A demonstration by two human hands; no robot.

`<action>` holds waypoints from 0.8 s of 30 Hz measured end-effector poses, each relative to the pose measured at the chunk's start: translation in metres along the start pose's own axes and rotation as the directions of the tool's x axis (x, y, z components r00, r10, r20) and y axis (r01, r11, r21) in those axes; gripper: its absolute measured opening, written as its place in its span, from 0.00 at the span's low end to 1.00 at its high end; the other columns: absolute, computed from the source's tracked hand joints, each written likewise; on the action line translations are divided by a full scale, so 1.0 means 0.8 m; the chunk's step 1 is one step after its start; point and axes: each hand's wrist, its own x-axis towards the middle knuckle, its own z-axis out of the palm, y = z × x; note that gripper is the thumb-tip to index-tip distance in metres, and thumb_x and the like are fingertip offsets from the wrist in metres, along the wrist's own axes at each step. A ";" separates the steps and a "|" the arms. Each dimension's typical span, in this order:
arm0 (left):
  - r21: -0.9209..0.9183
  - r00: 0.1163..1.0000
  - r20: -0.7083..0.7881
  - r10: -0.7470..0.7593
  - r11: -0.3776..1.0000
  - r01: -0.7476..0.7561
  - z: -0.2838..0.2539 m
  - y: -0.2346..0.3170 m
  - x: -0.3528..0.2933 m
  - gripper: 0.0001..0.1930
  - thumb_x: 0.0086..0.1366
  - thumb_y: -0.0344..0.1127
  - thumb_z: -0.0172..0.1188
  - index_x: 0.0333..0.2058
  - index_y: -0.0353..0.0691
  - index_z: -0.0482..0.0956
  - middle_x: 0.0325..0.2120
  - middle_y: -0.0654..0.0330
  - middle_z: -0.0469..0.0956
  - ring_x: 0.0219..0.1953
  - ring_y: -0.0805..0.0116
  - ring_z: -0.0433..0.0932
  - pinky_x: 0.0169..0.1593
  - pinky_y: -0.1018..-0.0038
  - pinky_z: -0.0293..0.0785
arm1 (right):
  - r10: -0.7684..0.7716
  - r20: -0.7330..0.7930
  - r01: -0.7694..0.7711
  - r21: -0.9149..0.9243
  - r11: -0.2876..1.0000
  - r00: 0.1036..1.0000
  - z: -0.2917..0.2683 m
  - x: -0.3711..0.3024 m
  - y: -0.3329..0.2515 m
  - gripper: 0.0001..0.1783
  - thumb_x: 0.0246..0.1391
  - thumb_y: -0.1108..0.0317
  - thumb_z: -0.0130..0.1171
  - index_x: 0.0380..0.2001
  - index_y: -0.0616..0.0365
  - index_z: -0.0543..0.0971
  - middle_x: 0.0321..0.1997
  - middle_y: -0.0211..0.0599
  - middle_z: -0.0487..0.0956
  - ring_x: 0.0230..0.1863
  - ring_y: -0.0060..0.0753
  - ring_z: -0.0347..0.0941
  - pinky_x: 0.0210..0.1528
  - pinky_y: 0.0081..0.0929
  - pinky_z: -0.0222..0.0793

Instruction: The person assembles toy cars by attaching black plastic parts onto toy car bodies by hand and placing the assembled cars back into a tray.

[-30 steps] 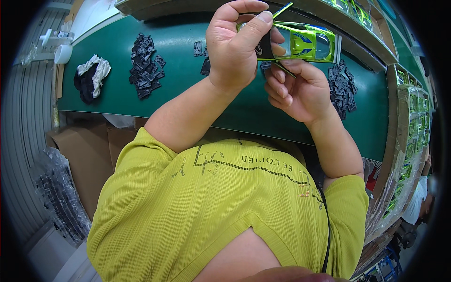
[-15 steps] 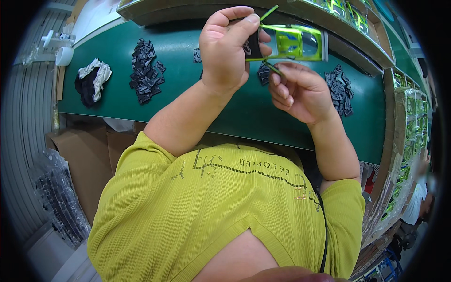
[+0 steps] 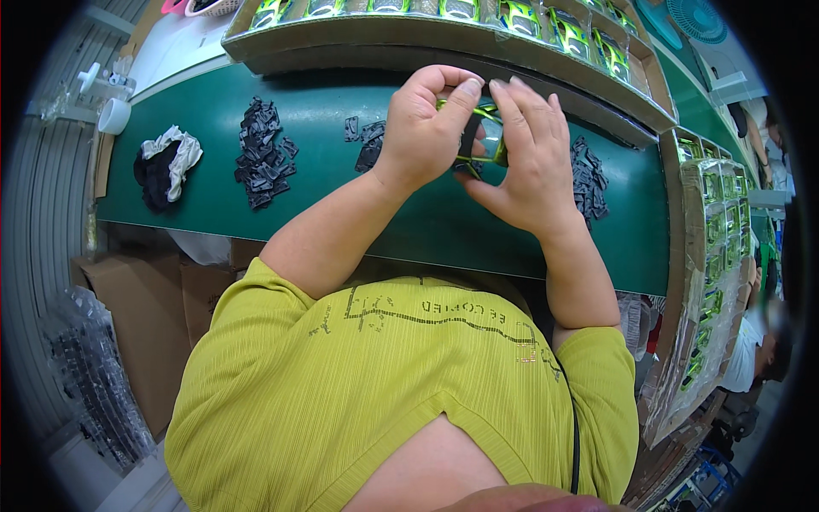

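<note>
"Where is the toy car (image 3: 492,147)?"

"Up between both hands, above the green table (image 3: 324,111). It's bright green, with a dark panel (image 3: 467,139) at the end by the left hand (image 3: 426,128)."

"And how do the fingers stand?"

"The left ones are closed on that end of the car, with the thumb and forefinger drawn together at the upper edge. The right hand (image 3: 533,158) is more stretched out and cupped about the other end, thumb low. Its fingertips are blurred and the palm hides much of the body, so I can't tell whether it grips or only steadies."

"Which step is this, would you say?"

"Handling one car with both hands, I'd judge, rather than picking up a part. The heap of black plastic parts (image 3: 263,154) on the left and the smaller heap (image 3: 589,179) beside the right forearm are untouched."

"What does the next move call for?"

"A firm left hold, I think, and light, even pressure from the right, minding the thin edges. The cardboard tray (image 3: 426,32) with other green cars (image 3: 516,19) stands just beyond."
</note>
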 end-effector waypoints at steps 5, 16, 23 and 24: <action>0.084 0.992 0.000 0.127 0.988 -0.127 -0.007 -0.006 0.010 0.10 0.70 0.35 0.57 0.45 0.36 0.77 0.33 0.61 0.79 0.27 0.76 0.80 0.28 0.79 0.80 | -0.004 -0.036 0.006 0.052 0.999 0.999 -0.003 0.003 0.011 0.33 0.34 0.62 0.76 0.48 0.53 0.79 0.45 0.41 0.80 0.53 0.48 0.75 0.65 0.56 0.59; -0.206 0.989 0.148 -0.018 0.977 0.049 -0.019 0.005 -0.005 0.13 0.71 0.31 0.54 0.52 0.36 0.72 0.36 0.61 0.79 0.37 0.78 0.78 0.42 0.78 0.75 | 0.366 0.449 -0.542 0.813 0.212 0.816 -0.054 -0.028 0.045 0.16 0.58 0.72 0.64 0.48 0.62 0.75 0.40 0.30 0.80 0.37 0.11 0.73 0.38 0.10 0.68; 0.003 0.976 0.090 0.200 0.980 -0.201 0.003 -0.013 -0.003 0.21 0.70 0.35 0.59 0.58 0.35 0.68 0.43 0.57 0.79 0.43 0.74 0.76 0.51 0.75 0.72 | 0.535 -0.156 -0.385 0.533 0.754 0.830 -0.141 -0.004 0.115 0.12 0.55 0.71 0.66 0.43 0.59 0.80 0.32 0.26 0.78 0.31 0.15 0.71 0.34 0.14 0.66; 0.063 0.978 0.073 0.193 0.978 -0.198 -0.002 -0.018 -0.003 0.21 0.70 0.36 0.60 0.57 0.35 0.69 0.44 0.57 0.78 0.43 0.74 0.76 0.50 0.76 0.73 | 0.576 -0.218 -0.496 0.330 0.803 0.788 -0.151 0.010 0.131 0.13 0.55 0.70 0.66 0.44 0.60 0.80 0.31 0.28 0.79 0.32 0.15 0.72 0.35 0.16 0.67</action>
